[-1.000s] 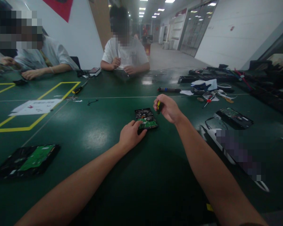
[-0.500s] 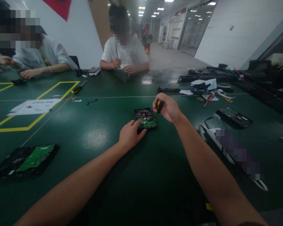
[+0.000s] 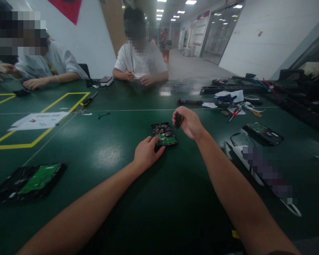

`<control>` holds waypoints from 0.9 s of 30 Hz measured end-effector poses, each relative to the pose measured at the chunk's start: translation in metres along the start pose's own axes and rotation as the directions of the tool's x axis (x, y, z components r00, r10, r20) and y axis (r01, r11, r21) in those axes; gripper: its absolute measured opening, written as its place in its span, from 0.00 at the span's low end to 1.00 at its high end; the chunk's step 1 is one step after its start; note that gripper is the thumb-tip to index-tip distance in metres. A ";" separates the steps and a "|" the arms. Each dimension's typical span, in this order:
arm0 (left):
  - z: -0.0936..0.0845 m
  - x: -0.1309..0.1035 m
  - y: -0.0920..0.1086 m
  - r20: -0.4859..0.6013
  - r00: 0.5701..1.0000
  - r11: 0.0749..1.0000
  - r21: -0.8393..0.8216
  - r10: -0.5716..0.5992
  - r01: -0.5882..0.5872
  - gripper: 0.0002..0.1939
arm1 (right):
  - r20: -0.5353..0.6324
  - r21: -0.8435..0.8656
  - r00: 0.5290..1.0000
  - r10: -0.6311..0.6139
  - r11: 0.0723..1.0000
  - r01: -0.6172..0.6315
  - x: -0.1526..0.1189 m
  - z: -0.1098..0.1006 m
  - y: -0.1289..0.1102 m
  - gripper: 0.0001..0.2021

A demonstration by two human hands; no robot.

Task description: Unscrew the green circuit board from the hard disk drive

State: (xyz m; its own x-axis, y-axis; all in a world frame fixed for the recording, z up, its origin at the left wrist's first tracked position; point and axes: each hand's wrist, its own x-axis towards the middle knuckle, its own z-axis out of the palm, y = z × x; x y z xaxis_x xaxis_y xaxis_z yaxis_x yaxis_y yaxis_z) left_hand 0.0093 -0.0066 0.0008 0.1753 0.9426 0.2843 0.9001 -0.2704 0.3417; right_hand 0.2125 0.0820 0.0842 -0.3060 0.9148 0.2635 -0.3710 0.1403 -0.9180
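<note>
At the far left of the dark green worktop [image 3: 108, 198], well apart from the hands, lies a flat black hard drive with a bright green circuit board [image 3: 39, 180]. Behind it, a sheet of white paper [image 3: 39, 121] lies across yellow tape lines [image 3: 16, 145]; beyond is a yellow-and-black screwdriver [image 3: 87, 101].

Near the middle, the left hand [image 3: 146, 150] has a narrow grip on the near-left corner of a small black metal hard drive with a green circuit board [image 3: 163, 129], fingertips on the board and thumb by the near edge. This drive lies flat on the worktop, just ahead of the hand.

Just right of it, the right hand [image 3: 189, 122] is closed around a dark tool handle [image 3: 178, 120], raised beside the drive's right edge. The yellow mark on that handle, plain half a second ago, is now out of sight, while the drive and left hand look unmoved. I judge that the tool has been twisted, with the drive steadied against it; whether its tip touches the drive cannot be told.

Farther right are a red-handled screwdriver [image 3: 235, 112] and another black hard drive with a green board [image 3: 263, 133].
</note>
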 end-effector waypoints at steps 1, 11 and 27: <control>0.000 0.000 0.000 0.000 1.000 1.000 -0.002 0.001 -0.001 0.23 | -0.002 0.002 1.000 -0.007 1.000 0.007 0.000 -0.001 0.000 0.11; 0.003 0.000 -0.002 -0.013 1.000 1.000 0.012 0.007 -0.007 0.23 | 0.024 -0.002 0.998 0.064 0.998 -0.064 -0.001 0.002 -0.003 0.12; 0.001 0.000 -0.001 -0.002 1.000 1.000 0.006 0.002 -0.002 0.23 | 0.054 -0.032 0.996 0.074 0.997 -0.072 -0.003 -0.001 -0.003 0.11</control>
State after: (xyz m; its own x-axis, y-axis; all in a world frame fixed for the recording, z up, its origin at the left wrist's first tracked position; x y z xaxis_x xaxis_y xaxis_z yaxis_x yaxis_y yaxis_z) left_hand 0.0085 -0.0059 -0.0003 0.1760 0.9417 0.2867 0.9023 -0.2707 0.3354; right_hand 0.2158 0.0795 0.0860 -0.3795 0.9009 0.2106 -0.3193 0.0861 -0.9437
